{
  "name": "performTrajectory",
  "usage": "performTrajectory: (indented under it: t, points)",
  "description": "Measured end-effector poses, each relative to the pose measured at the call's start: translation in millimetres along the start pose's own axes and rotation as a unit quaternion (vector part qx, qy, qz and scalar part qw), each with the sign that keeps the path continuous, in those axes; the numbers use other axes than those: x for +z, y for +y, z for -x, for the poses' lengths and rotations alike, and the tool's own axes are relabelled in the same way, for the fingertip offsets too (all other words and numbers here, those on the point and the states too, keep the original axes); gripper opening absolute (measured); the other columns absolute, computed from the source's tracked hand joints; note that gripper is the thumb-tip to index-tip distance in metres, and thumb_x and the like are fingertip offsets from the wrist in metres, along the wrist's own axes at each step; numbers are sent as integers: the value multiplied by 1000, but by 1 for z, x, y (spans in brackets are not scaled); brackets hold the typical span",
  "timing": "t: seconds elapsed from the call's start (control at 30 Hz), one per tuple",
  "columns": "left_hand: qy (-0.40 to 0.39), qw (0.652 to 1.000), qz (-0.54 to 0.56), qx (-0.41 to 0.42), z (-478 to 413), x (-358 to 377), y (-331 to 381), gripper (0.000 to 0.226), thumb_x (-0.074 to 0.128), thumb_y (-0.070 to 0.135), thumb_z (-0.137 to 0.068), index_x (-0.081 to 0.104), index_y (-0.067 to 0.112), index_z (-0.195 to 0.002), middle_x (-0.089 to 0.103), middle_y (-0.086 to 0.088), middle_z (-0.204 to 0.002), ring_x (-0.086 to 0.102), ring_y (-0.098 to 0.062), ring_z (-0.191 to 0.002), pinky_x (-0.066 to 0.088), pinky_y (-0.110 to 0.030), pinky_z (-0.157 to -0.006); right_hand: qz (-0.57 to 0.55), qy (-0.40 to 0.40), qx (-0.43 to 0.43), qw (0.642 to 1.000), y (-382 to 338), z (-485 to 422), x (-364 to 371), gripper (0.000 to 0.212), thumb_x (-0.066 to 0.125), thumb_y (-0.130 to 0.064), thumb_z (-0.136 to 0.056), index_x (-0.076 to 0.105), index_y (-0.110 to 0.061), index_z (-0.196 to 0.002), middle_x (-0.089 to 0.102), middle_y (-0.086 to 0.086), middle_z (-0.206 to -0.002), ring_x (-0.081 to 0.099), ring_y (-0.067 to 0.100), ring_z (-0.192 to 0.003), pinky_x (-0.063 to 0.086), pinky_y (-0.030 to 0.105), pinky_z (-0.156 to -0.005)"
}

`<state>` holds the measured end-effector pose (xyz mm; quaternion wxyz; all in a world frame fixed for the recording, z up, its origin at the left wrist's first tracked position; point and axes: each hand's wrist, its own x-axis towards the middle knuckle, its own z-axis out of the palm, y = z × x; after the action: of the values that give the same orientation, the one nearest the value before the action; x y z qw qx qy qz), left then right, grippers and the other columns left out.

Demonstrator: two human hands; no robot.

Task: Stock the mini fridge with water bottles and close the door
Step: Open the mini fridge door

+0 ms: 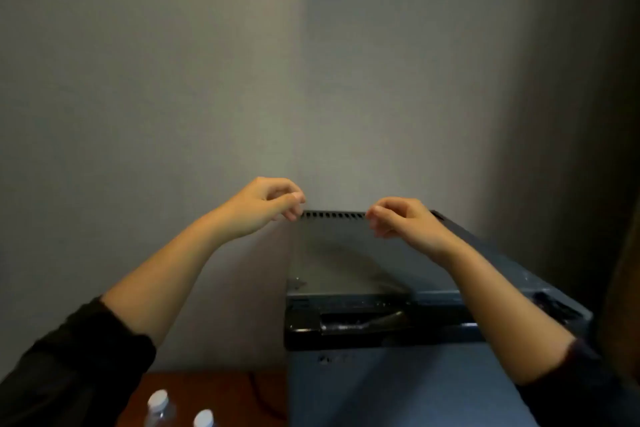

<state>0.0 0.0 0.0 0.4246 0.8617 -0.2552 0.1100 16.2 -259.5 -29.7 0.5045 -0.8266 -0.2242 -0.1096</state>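
A dark blue-grey mini fridge (pixel 349 267) stands at the lower right, seen from above, its door (pixel 398 388) closed below a black handle recess (pixel 360 321). Two clear water bottles with white caps (pixel 158 400) (pixel 203 419) stand on a reddish-brown surface (pixel 194 388) at the bottom left. My left hand (pixel 265 206) hovers above the fridge's back left corner, fingers curled with nothing in them. My right hand (pixel 401 220) hangs over the back of the fridge top, fingers also curled and holding nothing.
A plain grey wall (pixel 207 80) fills the view behind the fridge. A vent slot row (pixel 332 215) runs along the fridge's back edge. A dark cable (pixel 263 399) lies on the brown surface beside the fridge. A dark shape (pixel 623 288) borders the right edge.
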Motion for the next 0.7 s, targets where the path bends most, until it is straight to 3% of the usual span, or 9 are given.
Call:
performTrajectory:
  t: [0.13, 0.23, 0.33, 0.43, 0.53, 0.7]
  points:
    - [-42, 999, -7, 7, 19, 17, -9, 14, 48, 11, -95, 61, 6, -97, 64, -6, -84, 60, 6, -64, 43, -5, -60, 65, -9, 15, 998, 1, 21, 9, 20, 47, -15, -98, 63, -14, -87, 64, 1, -76, 61, 9, -66, 49, 18, -64]
    - [-86, 996, -23, 15, 36, 29, -18, 14, 52, 16, -94, 63, 9, -98, 68, -11, -96, 64, -6, -82, 49, -17, -78, 110, -22, 28, 993, 3, 41, 18, 20, 49, -16, -96, 63, -20, -83, 64, -2, -73, 60, 6, -63, 49, 25, -67]
    - [-115, 991, -68, 25, 50, 37, -26, 19, 55, 34, -90, 66, 22, -100, 68, 0, -100, 63, -16, -96, 49, -33, -90, 170, -23, 30, 985, 3, 60, 24, 18, 53, -22, -94, 63, -27, -80, 66, -7, -74, 62, 8, -69, 50, 28, -74]
    - [-134, 987, -84, 28, 64, 49, -27, 14, 56, 35, -90, 64, 27, -99, 67, 6, -99, 62, -9, -95, 49, -27, -87, 252, -17, 26, 967, 3, 79, 30, 14, 53, -26, -94, 65, -25, -86, 63, -14, -77, 59, 9, -75, 46, 23, -74]
    - [-160, 978, -127, 31, 73, 62, -27, 27, 60, 42, -86, 62, 25, -107, 63, 6, -104, 58, -8, -96, 43, -20, -82, 331, -17, 19, 943, 4, 92, 36, 19, 52, -26, -94, 69, -16, -99, 63, -7, -90, 57, 11, -84, 43, 23, -77]
    - [-116, 979, -164, 39, 78, 80, -28, 45, 65, 52, -77, 59, 23, -111, 47, 4, -102, 47, -11, -100, 41, -25, -88, 386, -9, -2, 922, 11, 102, 47, 24, 53, -30, -94, 69, -15, -102, 62, 3, -99, 56, 19, -94, 37, 25, -78]
